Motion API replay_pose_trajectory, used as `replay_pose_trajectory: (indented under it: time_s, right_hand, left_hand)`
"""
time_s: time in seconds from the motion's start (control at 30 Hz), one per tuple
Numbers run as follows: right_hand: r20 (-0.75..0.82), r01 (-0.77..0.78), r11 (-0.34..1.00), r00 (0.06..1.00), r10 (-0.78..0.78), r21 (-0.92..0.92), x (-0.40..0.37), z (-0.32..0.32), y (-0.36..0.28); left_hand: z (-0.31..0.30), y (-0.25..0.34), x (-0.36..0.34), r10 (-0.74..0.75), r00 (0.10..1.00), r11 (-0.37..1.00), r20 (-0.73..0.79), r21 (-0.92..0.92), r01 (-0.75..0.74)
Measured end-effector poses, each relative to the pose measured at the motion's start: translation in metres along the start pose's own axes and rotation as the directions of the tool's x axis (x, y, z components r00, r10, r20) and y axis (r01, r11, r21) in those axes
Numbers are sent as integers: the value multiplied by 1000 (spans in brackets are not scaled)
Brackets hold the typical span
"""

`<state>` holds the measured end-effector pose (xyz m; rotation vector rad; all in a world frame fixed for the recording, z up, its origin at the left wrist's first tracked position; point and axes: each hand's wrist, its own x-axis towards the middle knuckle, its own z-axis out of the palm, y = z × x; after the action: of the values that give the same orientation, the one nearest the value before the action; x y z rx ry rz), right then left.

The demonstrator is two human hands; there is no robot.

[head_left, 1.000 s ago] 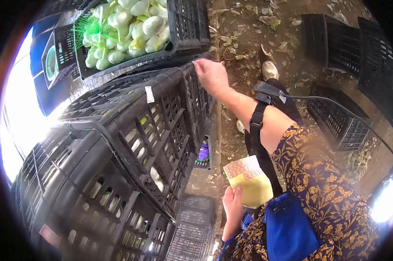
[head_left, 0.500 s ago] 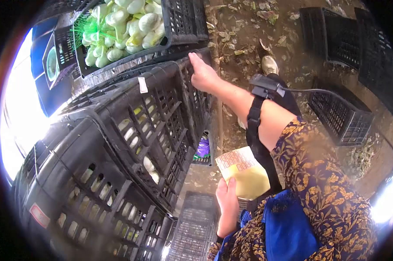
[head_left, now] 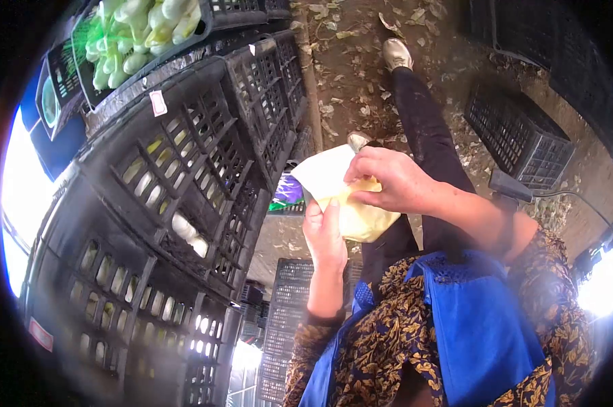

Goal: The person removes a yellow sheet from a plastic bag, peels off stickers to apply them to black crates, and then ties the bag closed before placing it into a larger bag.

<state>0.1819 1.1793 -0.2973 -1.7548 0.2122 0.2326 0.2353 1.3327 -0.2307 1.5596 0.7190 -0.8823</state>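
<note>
My left hand [head_left: 325, 234] grips a sheet of labels [head_left: 323, 169], thumb on top. The sheet's upper part looks white and its lower part yellow. Over its right side, my right hand [head_left: 391, 178] is closed, thumb and fingertips pinching at the sheet; whether a single label is between them is hidden. To the left stand stacked black plastic crates [head_left: 205, 88] with pale bulbs showing through the slots. A small white label [head_left: 158, 103] with red print is on one crate, another label [head_left: 252, 49] on the crate beyond, and a third label [head_left: 40, 335] on the nearest crate.
An upper crate at the back left holds white-green bulbs [head_left: 143, 27] and green netting [head_left: 93, 41]. Black crates [head_left: 520, 132] stand at right, and a grey crate [head_left: 286, 298] lies below. Dry leaf scraps [head_left: 340, 74] litter the ground. A purple-green package [head_left: 287, 190] shows beside the stack.
My right hand has left the far crate's upper edge and come back to the label sheet. A small label now shows on that crate. My left hand has raised the sheet.
</note>
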Motion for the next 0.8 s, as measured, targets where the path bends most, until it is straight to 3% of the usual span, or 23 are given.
replay_pose_trajectory:
  time_s: [0.17, 0.27, 0.33, 0.43, 0.57, 0.63, 0.67, 0.73, 0.8]
  right_hand:
    - [19, -48, 995, 999, 47, 87, -1, 1, 12]
    - [19, -86, 986, 996, 84, 145, 4, -5, 14]
    - [-4, -58, 992, 998, 59, 115, 5, -9, 14]
    - [47, -99, 988, 994, 94, 116, 10, -15, 16]
    - [75, -156, 964, 987, 143, 214, 15, -16, 24]
    - [284, -510, 653, 858, 428, 560, 18, -12, 33]
    - [279, -505, 658, 862, 424, 559, 20, -10, 42]
    - [375, -609, 374, 758, 534, 699, 33, -14, 63]
    - [333, -567, 253, 728, 599, 784, 51, -21, 79]
  left_hand:
    - [12, 1, 8, 13, 999, 1000, 38, -22, -12]
    - [19, 7, 11, 41, 999, 991, 13, 125, -42]
    - [18, 9, 12, 162, 980, 896, 113, 400, -195]
    - [20, 7, 18, 236, 955, 887, 179, 361, -287]
    - [22, 10, 24, 227, 957, 852, 179, 440, -284]
    - [26, 11, 27, 181, 977, 891, 112, 403, -211]
    - [24, 9, 29, 188, 975, 890, 115, 401, -219]
    - [11, 1, 37, 108, 994, 796, -23, 601, -73]
    - [2, -14, 44, 124, 988, 802, -94, 596, -44]
